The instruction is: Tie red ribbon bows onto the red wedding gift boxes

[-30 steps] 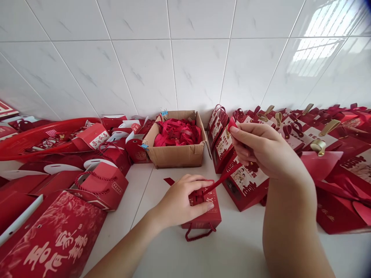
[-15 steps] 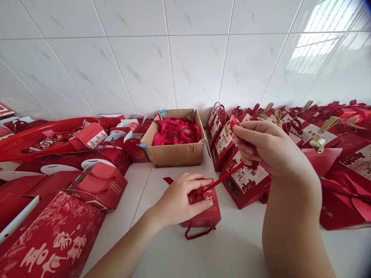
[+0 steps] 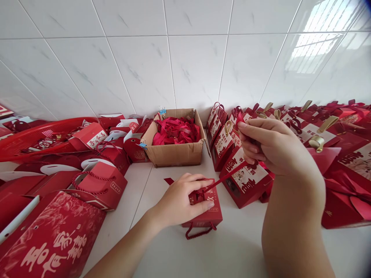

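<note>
A small red box [image 3: 214, 210] with a dark red rope handle [image 3: 198, 234] lies on the white surface. My left hand [image 3: 185, 200] rests over its top, thumb and fingers spread around the spot where a red ribbon [image 3: 227, 176] passes through. My right hand [image 3: 261, 141] is raised to the right and pinches the ribbon, which runs taut from the box. Part of the ribbon sticks up above my right fingertips, and its other end [image 3: 168, 180] pokes out behind my left hand.
A cardboard box [image 3: 176, 155] of red ribbons stands against the tiled wall. Rows of red gift boxes [image 3: 246, 177] are on the right. More red boxes [image 3: 55, 235] and a red basket [image 3: 49, 127] fill the left.
My right hand has moved slightly to the right with the ribbon. The small red box has shifted very slightly right; my left hand remains on it.
</note>
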`<state>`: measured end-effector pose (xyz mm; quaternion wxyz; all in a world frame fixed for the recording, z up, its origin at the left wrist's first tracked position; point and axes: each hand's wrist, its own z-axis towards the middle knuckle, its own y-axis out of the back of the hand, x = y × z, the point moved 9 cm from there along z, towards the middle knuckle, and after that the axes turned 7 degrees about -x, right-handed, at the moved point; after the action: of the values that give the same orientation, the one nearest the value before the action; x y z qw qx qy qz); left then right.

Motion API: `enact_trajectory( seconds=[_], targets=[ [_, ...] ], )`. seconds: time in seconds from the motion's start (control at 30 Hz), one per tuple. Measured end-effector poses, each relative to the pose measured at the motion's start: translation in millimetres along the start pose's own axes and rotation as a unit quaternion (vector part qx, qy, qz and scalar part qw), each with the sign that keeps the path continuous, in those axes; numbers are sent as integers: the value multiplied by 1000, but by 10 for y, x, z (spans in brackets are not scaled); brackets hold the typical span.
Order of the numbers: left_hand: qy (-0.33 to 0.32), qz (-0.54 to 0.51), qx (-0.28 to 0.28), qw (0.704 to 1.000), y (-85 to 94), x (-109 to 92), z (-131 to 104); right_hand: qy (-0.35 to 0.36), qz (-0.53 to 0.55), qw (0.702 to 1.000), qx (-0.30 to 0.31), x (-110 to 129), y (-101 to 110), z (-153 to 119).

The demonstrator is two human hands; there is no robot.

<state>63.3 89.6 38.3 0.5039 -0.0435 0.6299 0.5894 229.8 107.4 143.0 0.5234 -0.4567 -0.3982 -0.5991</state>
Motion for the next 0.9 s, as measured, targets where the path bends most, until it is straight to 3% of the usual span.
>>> enact_trajectory(
  seconds=[0.17,0.33,0.47,0.6,0.73,0.9],
  targets=[
    [9,-9,-1,1000,-7,23,6,24,48,999,-9,92,-151,-34],
    [7,-3,-5,1000,-19,17,13,64,145,987,15,220,-441,-134],
    [-5,-4,-19,1000,-24,-2,19,61,266,961,43,257,-748,-226],
    [6,-15,-40,999,3,34,28,-4,374,919,122,230,-1275,-284],
    [10,-26,-37,999,19,95,38,-107,417,878,208,149,-1821,-321],
    [16,-37,-56,998,52,174,35,-163,423,871,191,-13,-2138,-264]
  ],
)
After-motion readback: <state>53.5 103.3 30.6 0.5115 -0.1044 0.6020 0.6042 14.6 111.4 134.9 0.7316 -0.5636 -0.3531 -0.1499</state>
